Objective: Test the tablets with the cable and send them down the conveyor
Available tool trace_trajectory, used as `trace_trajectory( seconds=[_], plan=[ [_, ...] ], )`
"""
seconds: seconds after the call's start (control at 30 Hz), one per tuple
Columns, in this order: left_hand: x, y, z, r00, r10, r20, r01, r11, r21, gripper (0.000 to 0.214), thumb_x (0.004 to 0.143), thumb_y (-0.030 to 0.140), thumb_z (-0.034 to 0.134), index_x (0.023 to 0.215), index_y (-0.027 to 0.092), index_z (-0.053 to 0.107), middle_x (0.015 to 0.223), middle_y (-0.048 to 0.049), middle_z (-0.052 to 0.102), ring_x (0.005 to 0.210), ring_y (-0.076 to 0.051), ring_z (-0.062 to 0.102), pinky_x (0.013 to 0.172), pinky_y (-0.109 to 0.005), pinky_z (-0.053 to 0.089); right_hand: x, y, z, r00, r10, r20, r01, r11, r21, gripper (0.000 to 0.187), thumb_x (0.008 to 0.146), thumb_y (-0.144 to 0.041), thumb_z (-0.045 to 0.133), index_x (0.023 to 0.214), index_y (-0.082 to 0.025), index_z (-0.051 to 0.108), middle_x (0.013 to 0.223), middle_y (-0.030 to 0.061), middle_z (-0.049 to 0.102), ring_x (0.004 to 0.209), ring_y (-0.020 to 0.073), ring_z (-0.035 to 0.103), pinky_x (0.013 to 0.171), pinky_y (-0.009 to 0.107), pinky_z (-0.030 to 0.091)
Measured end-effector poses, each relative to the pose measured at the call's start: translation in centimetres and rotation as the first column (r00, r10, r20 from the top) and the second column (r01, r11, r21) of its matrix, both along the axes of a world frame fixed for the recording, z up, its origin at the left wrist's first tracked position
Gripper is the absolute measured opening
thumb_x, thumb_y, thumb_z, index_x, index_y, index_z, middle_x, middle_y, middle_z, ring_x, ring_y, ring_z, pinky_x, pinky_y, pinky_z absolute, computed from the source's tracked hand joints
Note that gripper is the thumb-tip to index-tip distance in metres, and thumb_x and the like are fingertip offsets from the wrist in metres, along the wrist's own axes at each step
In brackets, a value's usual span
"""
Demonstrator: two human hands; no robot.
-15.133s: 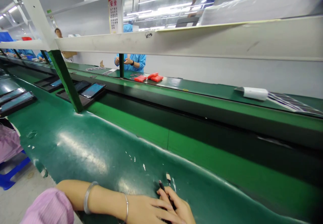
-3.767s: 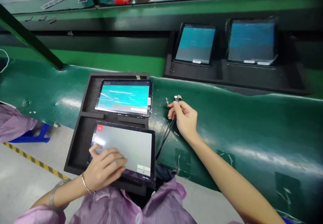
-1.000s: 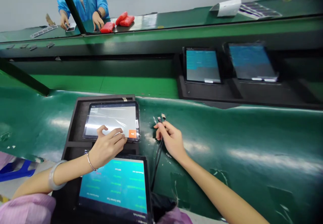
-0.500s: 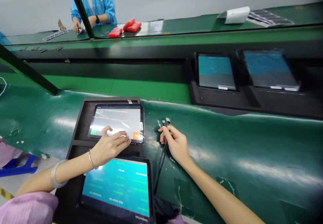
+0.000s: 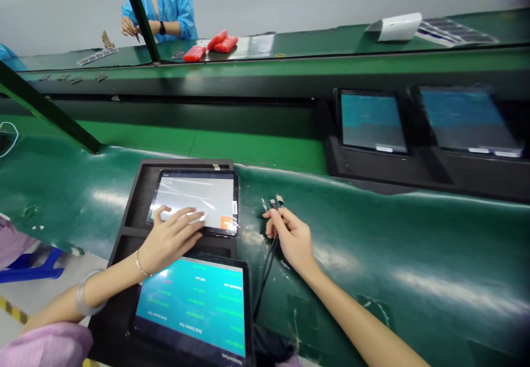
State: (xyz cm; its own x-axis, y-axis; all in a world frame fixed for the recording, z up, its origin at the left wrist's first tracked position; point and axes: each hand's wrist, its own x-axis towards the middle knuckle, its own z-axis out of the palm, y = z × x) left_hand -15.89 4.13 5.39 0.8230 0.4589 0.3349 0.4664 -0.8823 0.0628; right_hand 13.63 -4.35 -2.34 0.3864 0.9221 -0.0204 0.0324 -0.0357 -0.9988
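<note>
My left hand point(image 5: 171, 237) rests its fingertips on the grey screen of a tablet point(image 5: 192, 196), with an orange button point(image 5: 226, 223) at the screen's lower right. That tablet lies in the upper bay of a black foam tray point(image 5: 134, 229). Below it, a second tablet point(image 5: 190, 303) shows a teal test list, upside down to me. My right hand point(image 5: 292, 240) pinches black cables point(image 5: 265, 284) beside the tray. Their small connector ends point(image 5: 274, 203) stick out past my fingertips.
The green belt point(image 5: 372, 245) runs under the tray. Farther off, a black tray point(image 5: 372, 152) holds two more tablets. Across the line stand a co-worker in a blue smock point(image 5: 174, 8), red packets point(image 5: 194, 53) and a white roll point(image 5: 395, 27).
My left hand has slid left across the upper tablet's screen. My right hand still grips the cables, and the whole view has drifted slightly.
</note>
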Motion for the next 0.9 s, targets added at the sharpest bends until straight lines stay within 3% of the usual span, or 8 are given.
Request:
trace_trajectory(
  seconds=[0.13,0.2,0.37,0.5,0.73,0.9],
  plan=[
    [-5.1,0.1,-0.2,0.935,0.351,0.05,-0.351,0.936,-0.007,0.012,0.1,0.025,0.055,0.112,0.024,0.055,0.133,-0.0082,0.065,0.126,-0.027,0.057,0.099,-0.047,0.026,-0.2,0.1,0.3,1.0,0.008,-0.011,-0.008,1.0,0.0,0.033,0.096,-0.051,0.059,0.083,-0.021,0.066,0.054,-0.0025,0.058,0.05,0.0156,0.052,0.054,0.029,0.042],
    [-7.4,0.1,-0.4,0.901,0.433,0.005,-0.433,0.901,-0.006,0.014,0.1,0.028,0.054,0.113,0.024,0.054,0.132,-0.0098,0.065,0.129,-0.029,0.054,0.101,-0.049,0.025,-0.3,0.1,0.5,1.0,0.011,-0.019,-0.012,1.0,-0.002,0.033,0.095,-0.051,0.059,0.083,-0.021,0.066,0.054,-0.0024,0.058,0.05,0.0155,0.052,0.054,0.029,0.042],
    [-9.8,-0.1,-0.6,0.906,0.39,-0.165,-0.408,0.908,-0.093,0.031,0.102,0.032,0.05,0.132,0.027,0.049,0.134,-0.0105,0.063,0.126,-0.027,0.056,0.106,-0.05,0.018,-0.1,-0.1,0.9,1.0,-0.002,0.02,0.002,1.0,-0.02,0.035,0.095,-0.053,0.059,0.082,-0.021,0.066,0.054,-0.0019,0.059,0.051,0.0156,0.052,0.055,0.03,0.042],
    [-9.9,0.3,-0.7,0.881,0.467,-0.077,-0.473,0.871,-0.128,0.039,0.103,0.029,0.044,0.142,0.028,0.043,0.141,-0.0123,0.057,0.131,-0.028,0.052,0.106,-0.049,0.018,0.2,-0.3,1.0,0.999,-0.018,0.044,0.02,0.999,-0.033,0.035,0.095,-0.054,0.059,0.082,-0.022,0.067,0.054,-0.0016,0.059,0.05,0.0159,0.052,0.054,0.03,0.043],
    [-9.8,1.0,-1.6,0.826,0.563,-0.028,-0.548,0.792,-0.269,0.035,0.105,0.03,0.038,0.139,0.029,0.044,0.144,-0.0097,0.055,0.138,-0.027,0.044,0.107,-0.05,0.019,0.5,-0.4,1.2,0.997,-0.036,0.073,0.039,0.998,-0.049,0.037,0.093,-0.057,0.06,0.081,-0.022,0.068,0.054,-0.0012,0.059,0.05,0.0157,0.052,0.053,0.029,0.045],
    [-9.2,1.6,-1.6,0.84,0.54,-0.044,-0.53,0.803,-0.27,0.035,0.106,0.032,0.036,0.139,0.031,0.047,0.154,-0.0089,0.043,0.146,-0.027,0.033,0.111,-0.052,0.019,0.9,-0.7,0.8,0.995,-0.042,0.093,0.049,0.996,-0.074,0.035,0.095,-0.054,0.059,0.082,-0.023,0.068,0.055,-0.0013,0.059,0.052,0.0158,0.052,0.054,0.029,0.044]
  ],
)
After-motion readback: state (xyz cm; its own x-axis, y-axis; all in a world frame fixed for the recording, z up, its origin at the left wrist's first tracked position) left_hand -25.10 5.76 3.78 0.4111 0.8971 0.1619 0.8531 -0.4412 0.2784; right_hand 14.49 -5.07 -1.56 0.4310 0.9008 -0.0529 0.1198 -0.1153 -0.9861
